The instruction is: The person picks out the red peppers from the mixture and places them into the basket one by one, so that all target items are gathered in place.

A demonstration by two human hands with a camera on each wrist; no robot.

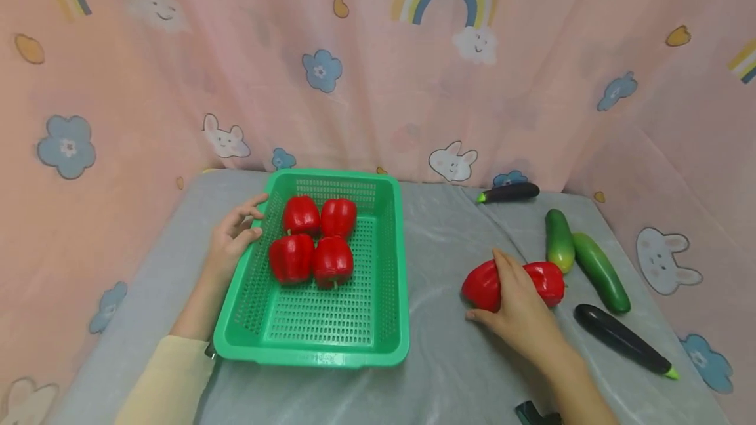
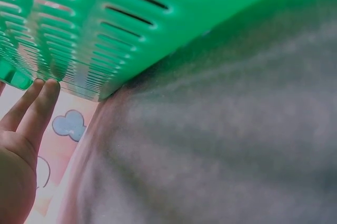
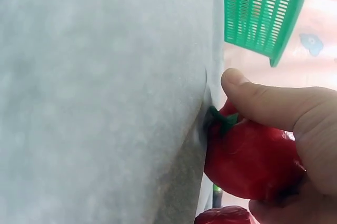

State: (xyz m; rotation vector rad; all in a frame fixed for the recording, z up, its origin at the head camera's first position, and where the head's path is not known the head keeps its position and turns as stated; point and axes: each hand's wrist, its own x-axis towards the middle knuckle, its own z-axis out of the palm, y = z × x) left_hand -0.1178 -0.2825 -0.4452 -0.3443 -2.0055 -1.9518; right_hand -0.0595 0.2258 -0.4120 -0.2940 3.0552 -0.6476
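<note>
Right grip point(image 1: 522, 313) curls round a red pepper point(image 1: 481, 287), head view, right of the green basket point(image 1: 313, 356); I should clear its neighbour point(image 1: 548, 283). Left wrist: my left grip point(image 2: 21, 150) lies loose against the basket. Right wrist: thumb's by the stem point(image 3: 227, 122), so squeeze gently.

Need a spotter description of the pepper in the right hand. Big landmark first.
Find the green basket on the gray cloth. To its right, the right hand grips a red pepper between thumb and fingers. Unlike the four peppers inside the basket, it is outside; unlike the other pepper out there, it sits nearer the basket.
</note>
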